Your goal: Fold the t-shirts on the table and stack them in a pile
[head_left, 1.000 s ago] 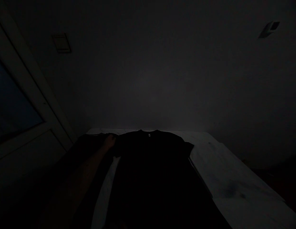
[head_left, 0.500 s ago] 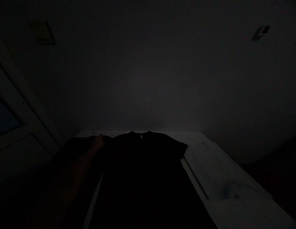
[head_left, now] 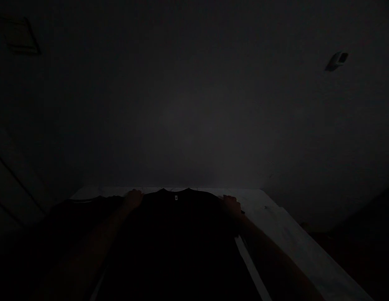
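A black T-shirt (head_left: 181,242) lies spread on a pale table (head_left: 288,225), its neckline with a small white label (head_left: 176,197) toward the far edge. My left hand (head_left: 134,198) is closed at the shirt's left shoulder. At the right shoulder, near the sleeve, my right hand (head_left: 232,205) is closed on the cloth. Fingertips of both hands are hard to make out in the dark. A second dark shirt (head_left: 78,217) lies to the left, partly behind my left forearm.
Behind the table rises a grey wall (head_left: 194,104) with a wall fitting (head_left: 337,61) at upper right and a framed panel (head_left: 21,37) at upper left. A pale door (head_left: 9,179) stands at the left. Dark shapes lie beyond the table's right edge.
My right hand has come into view and taken hold at the shirt's right shoulder. My left hand stays at the left shoulder. The camera view has shifted, so the table sits lower.
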The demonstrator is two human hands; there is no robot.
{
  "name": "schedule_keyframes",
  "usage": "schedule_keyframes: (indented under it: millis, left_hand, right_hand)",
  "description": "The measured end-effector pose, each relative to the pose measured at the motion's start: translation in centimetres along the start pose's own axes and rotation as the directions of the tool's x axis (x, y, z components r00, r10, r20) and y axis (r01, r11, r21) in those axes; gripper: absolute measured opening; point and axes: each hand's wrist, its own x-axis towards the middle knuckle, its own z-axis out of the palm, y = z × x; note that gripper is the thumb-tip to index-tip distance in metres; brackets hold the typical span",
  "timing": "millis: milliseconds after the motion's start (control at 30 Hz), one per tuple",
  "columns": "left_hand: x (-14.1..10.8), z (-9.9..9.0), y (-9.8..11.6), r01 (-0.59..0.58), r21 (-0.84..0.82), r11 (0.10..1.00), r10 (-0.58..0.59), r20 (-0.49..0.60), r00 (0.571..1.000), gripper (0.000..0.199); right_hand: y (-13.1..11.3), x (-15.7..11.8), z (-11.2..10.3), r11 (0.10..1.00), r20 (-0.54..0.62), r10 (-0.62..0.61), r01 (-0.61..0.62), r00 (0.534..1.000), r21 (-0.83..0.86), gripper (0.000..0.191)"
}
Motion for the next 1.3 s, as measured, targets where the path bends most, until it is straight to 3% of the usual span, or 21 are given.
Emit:
schedule_keyframes:
  millis: [167,333,467,600,700,767,867,933,1033,1100,1200,1300]
  left_hand:
    - [1.8,0.0,0.7,-0.057,-0.008,0.998,0.058,0.066,0.996,0.013]
    - [3.3,0.0,2.3,-0.075,-0.028,0.997,0.075,-0.005,0.997,0.026]
    - [4.0,0.6,3.5,-0.077,-0.026,0.997,0.077,-0.031,0.997,0.019]
    - [3.9,1.1,4.8,-0.074,-0.014,0.997,0.073,-0.086,0.994,0.024]
    - [2.1,2.1,6.9,-0.128,-0.002,0.992,0.127,-0.122,0.984,0.036]
    - [-0.1,3.6,8.7,-0.288,-0.009,0.958,0.285,-0.111,0.952,0.042]
    - [-3.5,5.7,10.8,-0.503,-0.047,0.863,0.502,-0.031,0.864,0.056]
    - [-4.7,6.4,11.4,-0.505,-0.066,0.861,0.507,0.040,0.861,0.061]
    - [-5.1,6.3,11.8,-0.443,-0.041,0.896,0.445,0.113,0.889,0.061]
    - [-5.2,5.9,12.2,-0.422,-0.011,0.906,0.421,0.111,0.900,0.062]
    - [-6.2,5.8,13.4,-0.457,-0.006,0.890,0.455,0.090,0.886,0.062]
    - [-7.7,6.0,14.6,-0.464,-0.019,0.886,0.462,0.139,0.876,0.062]
  right_hand:
    - [1.0,2.0,1.5,0.997,0.026,-0.072,0.072,0.997,-0.014,0.030]
    - [3.7,3.0,0.8,0.996,-0.037,-0.092,0.093,0.995,0.011,0.029]
    - [5.3,3.8,0.9,0.989,0.052,-0.138,0.140,0.989,-0.046,0.022]
    - [5.7,5.0,1.6,0.994,0.036,-0.100,0.102,0.994,-0.044,0.032]
    - [6.8,5.8,1.2,0.993,0.078,-0.094,0.099,0.993,-0.065,0.041]
    - [8.0,6.1,0.4,0.986,0.174,-0.153,0.161,0.973,-0.035,0.037]
    - [9.6,6.3,-1.1,0.968,0.331,-0.251,0.241,0.910,0.069,0.022]
    - [10.2,6.2,-2.0,0.960,0.358,-0.278,0.252,0.892,0.118,0.021]
    - [10.6,6.1,-2.3,0.935,0.273,-0.291,0.211,0.917,0.286,0.028]
    - [10.7,6.1,-2.1,0.915,0.204,-0.230,0.140,0.951,0.379,0.031]
    - [11.3,6.1,-1.4,0.940,0.128,-0.118,0.069,0.985,0.333,0.028]
    - [12.1,5.9,-0.9,0.966,0.060,-0.085,0.068,0.995,0.251,0.021]
